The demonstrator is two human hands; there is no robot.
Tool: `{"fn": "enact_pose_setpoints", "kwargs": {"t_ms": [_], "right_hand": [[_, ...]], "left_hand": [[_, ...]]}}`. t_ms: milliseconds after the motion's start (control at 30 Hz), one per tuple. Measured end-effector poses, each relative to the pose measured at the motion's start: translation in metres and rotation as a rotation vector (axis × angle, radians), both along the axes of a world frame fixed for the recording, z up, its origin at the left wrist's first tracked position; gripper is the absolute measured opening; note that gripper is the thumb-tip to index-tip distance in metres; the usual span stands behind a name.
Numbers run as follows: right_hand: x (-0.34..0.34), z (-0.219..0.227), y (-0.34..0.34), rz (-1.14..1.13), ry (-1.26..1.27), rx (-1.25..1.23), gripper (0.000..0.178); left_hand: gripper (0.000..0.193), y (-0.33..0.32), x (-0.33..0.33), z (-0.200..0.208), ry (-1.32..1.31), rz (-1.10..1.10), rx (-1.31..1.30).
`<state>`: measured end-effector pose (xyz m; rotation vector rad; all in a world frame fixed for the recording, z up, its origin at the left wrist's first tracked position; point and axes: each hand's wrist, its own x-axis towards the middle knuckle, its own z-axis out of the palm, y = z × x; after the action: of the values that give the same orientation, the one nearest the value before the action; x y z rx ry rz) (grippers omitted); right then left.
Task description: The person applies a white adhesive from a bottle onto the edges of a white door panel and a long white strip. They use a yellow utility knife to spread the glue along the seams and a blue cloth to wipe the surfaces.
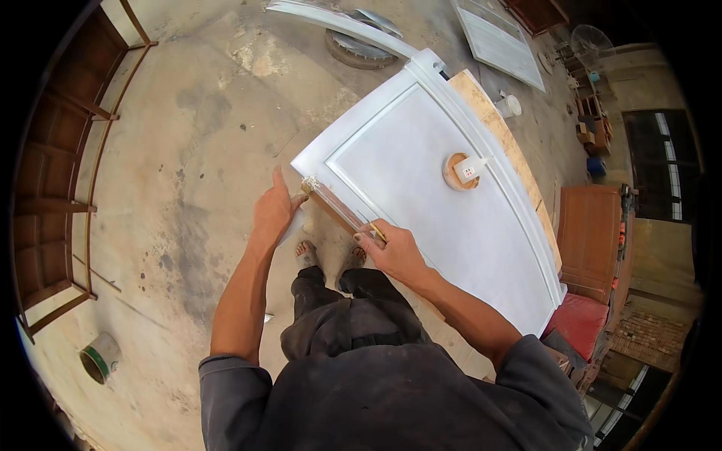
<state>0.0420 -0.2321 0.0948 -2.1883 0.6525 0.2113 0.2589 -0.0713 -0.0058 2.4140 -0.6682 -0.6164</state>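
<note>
Near the left corner of a large white panel (421, 218) with a raised moulded border is my left hand (272, 209). Its thumb reaches toward the brown edge strip (335, 209), and a finger stretches away from it. A pale, thin sheet (292, 228) shows beside the palm; whether the hand holds it I cannot tell. Along the same edge my right hand (392, 254) pinches a thin yellow stick (377, 232). Crumbly white material (313, 183) sits on the corner. On the panel stands a round brown tub (454, 179) with a white bottle (471, 168) lying over it.
Brown wooden framing (64, 188) stands at the left, with a green-and-white bucket (100, 358) nearer me. Beyond the panel are a tyre (359, 51), a white bucket (509, 106) and another pale panel (500, 41). A reddish-brown cabinet (588, 239) and a red cushion-like thing (577, 325) are at right.
</note>
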Motion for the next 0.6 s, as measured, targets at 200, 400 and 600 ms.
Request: {"fn": "enact_pose_setpoints", "kwargs": {"t_ms": [200,400,600], "right_hand": [[-0.040,0.012,0.033,-0.056,0.031,0.346,0.044],[-0.076,-0.012,0.009,-0.174,0.083,0.427,0.025],[-0.098,-0.007,-0.025,-0.230,-0.091,0.385,0.025]], "left_hand": [[0.030,0.009,-0.133,0.038,0.313,0.598,-0.494],[0.029,-0.014,-0.221,0.048,0.450,0.765,-0.743],[0.033,-0.015,-0.256,0.068,0.586,0.859,-0.839]]}}
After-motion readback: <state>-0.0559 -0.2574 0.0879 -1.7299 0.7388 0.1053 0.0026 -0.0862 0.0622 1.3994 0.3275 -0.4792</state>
